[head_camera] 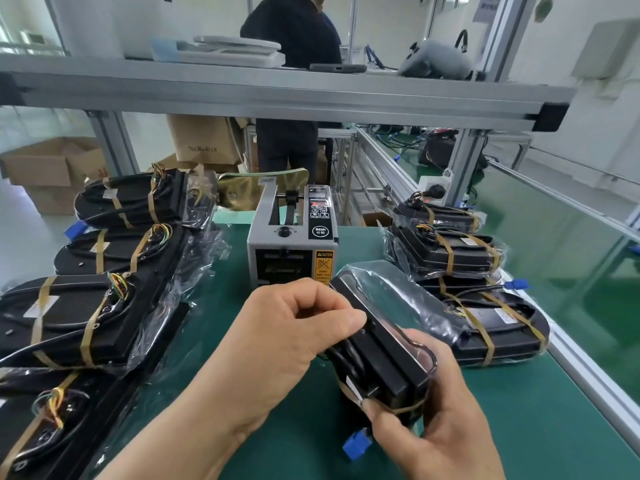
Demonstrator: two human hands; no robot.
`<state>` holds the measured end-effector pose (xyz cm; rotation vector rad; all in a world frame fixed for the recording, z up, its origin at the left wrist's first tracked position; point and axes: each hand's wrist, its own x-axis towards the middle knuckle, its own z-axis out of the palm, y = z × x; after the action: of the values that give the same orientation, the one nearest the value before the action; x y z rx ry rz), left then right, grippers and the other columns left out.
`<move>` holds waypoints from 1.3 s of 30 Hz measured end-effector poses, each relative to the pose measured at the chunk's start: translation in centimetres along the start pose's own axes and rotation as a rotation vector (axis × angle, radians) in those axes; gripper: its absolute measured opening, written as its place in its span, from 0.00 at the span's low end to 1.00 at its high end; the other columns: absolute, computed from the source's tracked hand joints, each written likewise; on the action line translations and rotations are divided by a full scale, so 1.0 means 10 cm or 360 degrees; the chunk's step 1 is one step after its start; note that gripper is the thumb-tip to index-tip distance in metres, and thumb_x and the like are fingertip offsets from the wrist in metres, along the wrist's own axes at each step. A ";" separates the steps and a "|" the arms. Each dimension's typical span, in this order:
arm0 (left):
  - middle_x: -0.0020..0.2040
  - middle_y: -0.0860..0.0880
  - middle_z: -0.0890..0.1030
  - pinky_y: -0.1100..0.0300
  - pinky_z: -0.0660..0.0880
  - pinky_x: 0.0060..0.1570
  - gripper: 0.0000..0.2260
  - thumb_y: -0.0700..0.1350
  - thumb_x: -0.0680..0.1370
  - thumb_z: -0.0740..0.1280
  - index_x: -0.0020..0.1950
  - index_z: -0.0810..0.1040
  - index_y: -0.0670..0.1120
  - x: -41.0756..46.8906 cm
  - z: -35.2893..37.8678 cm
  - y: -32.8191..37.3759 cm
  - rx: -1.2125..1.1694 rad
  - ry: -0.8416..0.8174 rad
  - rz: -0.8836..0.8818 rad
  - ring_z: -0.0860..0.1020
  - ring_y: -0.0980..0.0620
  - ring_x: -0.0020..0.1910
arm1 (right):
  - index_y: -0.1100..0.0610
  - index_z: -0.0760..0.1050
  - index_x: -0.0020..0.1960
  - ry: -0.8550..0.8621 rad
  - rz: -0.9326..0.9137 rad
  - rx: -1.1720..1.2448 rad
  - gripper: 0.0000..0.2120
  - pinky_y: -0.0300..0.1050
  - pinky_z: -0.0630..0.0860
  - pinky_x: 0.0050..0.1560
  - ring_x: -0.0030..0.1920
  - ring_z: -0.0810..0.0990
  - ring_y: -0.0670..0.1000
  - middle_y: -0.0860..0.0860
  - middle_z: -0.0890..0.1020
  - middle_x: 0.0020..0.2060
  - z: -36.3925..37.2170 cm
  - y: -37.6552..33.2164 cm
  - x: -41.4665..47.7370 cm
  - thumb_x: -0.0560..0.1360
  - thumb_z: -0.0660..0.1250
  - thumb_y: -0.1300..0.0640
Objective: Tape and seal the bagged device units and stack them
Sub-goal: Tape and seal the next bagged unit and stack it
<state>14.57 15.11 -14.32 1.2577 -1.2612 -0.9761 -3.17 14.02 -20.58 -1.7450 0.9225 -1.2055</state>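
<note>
Pinching the bagged unit (388, 362), left hand (284, 341) above, right hand (440, 420) clamped below; slack film (391, 296) may crease, spoiling the seal.

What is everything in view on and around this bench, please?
Held unit: one, black in clear bag, centre front.
Left units: four, black, tan-taped, row at left.
Right units: at least three, black, tan-taped, stacked at right.
Tape dispenser: one, grey, centre back of mat.
Mat: one, green, bench top.
Cardboard boxes: several, brown, floor behind.
Person: one, dark clothes, beyond the shelf.
Left hand: pinches held unit's upper edge.
Right hand: grips its lower end.
</note>
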 end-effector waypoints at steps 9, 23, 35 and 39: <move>0.39 0.42 0.84 0.62 0.78 0.43 0.07 0.48 0.70 0.76 0.38 0.84 0.46 0.01 0.04 -0.06 0.0022 0.0059 -0.0044 0.80 0.52 0.37 | 0.30 0.74 0.56 -0.0031 0.0014 -0.0043 0.39 0.29 0.76 0.36 0.35 0.84 0.45 0.44 0.85 0.38 0.03 -0.03 -0.03 0.64 0.75 0.74; 0.27 0.54 0.73 0.69 0.68 0.30 0.07 0.47 0.69 0.78 0.35 0.83 0.48 0.03 0.12 -0.10 0.0122 0.0190 0.0033 0.69 0.58 0.28 | 0.32 0.75 0.56 0.0006 -0.0049 -0.0013 0.39 0.29 0.76 0.34 0.32 0.83 0.44 0.46 0.85 0.37 0.03 -0.01 -0.04 0.64 0.75 0.74; 0.40 0.65 0.75 0.63 0.72 0.41 0.20 0.66 0.56 0.69 0.46 0.74 0.64 -0.03 0.23 -0.19 0.0268 0.0494 -0.0091 0.73 0.63 0.35 | 0.32 0.75 0.58 0.0052 -0.0162 -0.0117 0.42 0.26 0.75 0.36 0.33 0.83 0.42 0.40 0.84 0.37 0.02 0.04 -0.06 0.61 0.77 0.75; 0.31 0.57 0.74 0.71 0.70 0.31 0.09 0.52 0.68 0.76 0.40 0.79 0.50 0.04 0.28 -0.21 -0.0046 0.0555 -0.0115 0.71 0.60 0.29 | 0.33 0.75 0.58 0.0045 -0.0172 -0.0114 0.42 0.26 0.76 0.37 0.34 0.83 0.41 0.40 0.85 0.38 0.01 0.04 -0.06 0.62 0.77 0.76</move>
<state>12.08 14.10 -16.67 1.3892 -0.9334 -0.7805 -3.27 14.45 -21.24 -1.8596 0.9072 -1.2832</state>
